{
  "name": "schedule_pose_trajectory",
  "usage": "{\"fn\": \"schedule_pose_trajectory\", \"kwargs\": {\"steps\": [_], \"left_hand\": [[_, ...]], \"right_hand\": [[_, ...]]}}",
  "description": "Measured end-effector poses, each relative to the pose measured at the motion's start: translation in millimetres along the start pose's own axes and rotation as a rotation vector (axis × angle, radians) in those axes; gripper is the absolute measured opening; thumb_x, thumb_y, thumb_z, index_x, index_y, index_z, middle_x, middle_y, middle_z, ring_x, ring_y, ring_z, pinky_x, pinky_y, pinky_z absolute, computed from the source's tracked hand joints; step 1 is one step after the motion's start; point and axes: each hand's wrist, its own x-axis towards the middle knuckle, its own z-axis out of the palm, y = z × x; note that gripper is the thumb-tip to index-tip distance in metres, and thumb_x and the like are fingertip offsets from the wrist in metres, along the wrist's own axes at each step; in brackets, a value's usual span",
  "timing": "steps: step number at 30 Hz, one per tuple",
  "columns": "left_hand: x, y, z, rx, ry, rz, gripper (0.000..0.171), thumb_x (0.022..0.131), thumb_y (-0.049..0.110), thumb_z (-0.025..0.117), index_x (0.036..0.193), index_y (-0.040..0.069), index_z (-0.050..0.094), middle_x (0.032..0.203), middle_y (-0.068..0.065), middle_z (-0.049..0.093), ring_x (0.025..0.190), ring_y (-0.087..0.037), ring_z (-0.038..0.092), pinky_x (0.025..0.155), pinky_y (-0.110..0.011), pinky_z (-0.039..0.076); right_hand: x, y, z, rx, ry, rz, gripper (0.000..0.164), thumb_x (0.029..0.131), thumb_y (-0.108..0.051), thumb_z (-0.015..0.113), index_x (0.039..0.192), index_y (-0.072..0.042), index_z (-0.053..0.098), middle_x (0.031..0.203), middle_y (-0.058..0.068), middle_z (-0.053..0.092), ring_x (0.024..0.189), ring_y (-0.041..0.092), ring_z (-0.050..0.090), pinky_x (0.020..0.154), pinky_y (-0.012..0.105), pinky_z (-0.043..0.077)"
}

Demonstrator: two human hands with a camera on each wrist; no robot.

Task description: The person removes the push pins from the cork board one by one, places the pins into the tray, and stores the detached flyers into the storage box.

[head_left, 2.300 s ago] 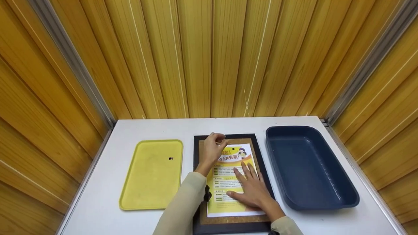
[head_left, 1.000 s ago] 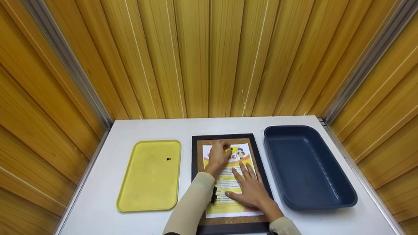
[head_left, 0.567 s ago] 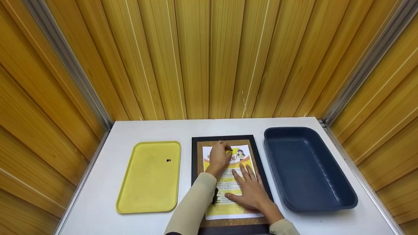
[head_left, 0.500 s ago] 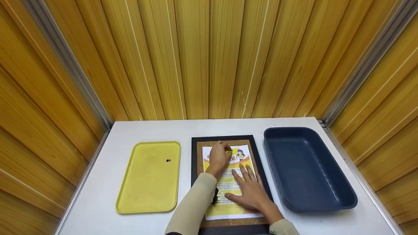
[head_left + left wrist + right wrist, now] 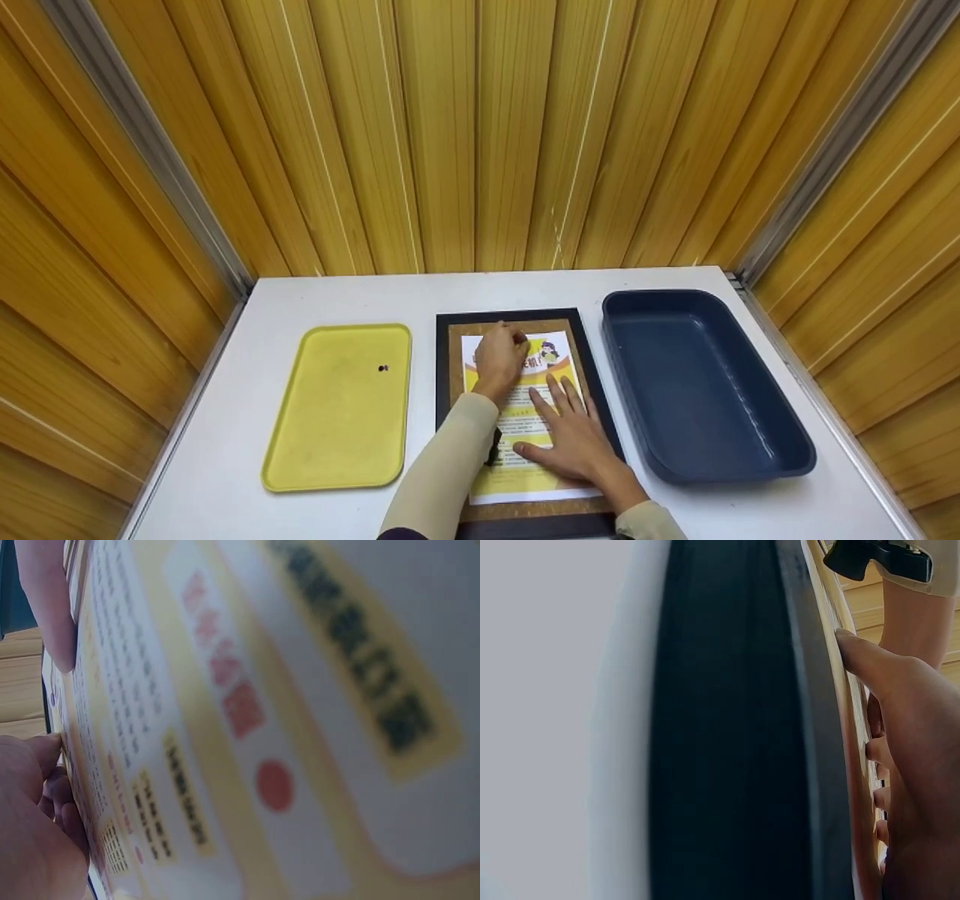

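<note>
A printed yellow-and-white poster (image 5: pixel 525 480) lies on a cork board (image 5: pixel 540 511) with a black frame (image 5: pixel 445 352). My left hand (image 5: pixel 499 360) is at the poster's top edge, thumb and index finger pinched around a small black pushpin that the fingers hide now. My right hand (image 5: pixel 574 442) lies flat on the lower right of the poster, fingers spread. The left wrist view shows the left hand (image 5: pixel 37 817) close to the paper, its fingertips together. Seen from the right wrist, the right hand (image 5: pixel 922 757) presses along the board's surface.
A yellow tray (image 5: pixel 337 420) stands left of the board, with small black pins (image 5: pixel 383 368) on it. To the right is a deep dark-blue bin (image 5: pixel 697 390). All stand on a white table (image 5: pixel 217 420) before wood-patterned walls (image 5: pixel 450 135).
My left hand has moved right and down from the board's top left to the black pin, which its fingers now cover. The right hand stays on the poster.
</note>
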Motion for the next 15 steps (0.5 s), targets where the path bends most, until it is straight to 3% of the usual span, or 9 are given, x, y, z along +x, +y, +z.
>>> {"fn": "schedule_pose_trajectory", "kwargs": {"steps": [7,15], "left_hand": [[-0.9,0.8,-0.7,0.01,-0.028,-0.017,0.009,0.1,0.025,0.076,0.107,0.02,0.081,0.104,0.004,0.067,0.093,-0.012,0.063,0.089,-0.036,0.057],[4.5,0.3,-1.3,0.059,0.034,0.042,0.008,0.098,0.022,0.078,0.096,0.017,0.083,0.095,0.003,0.075,0.09,-0.016,0.069,0.083,-0.039,0.058]], "right_hand": [[-0.7,-0.2,1.3,-0.001,0.006,-0.002,0.098,0.089,-0.081,0.058,0.162,-0.016,0.044,0.174,0.019,0.022,0.159,0.047,0.016,0.122,0.072,0.011],[0.6,-0.3,-0.7,0.004,-0.01,0.009,0.098,0.089,-0.08,0.059,0.163,-0.018,0.044,0.174,0.017,0.02,0.16,0.045,0.013,0.123,0.071,0.01]]}}
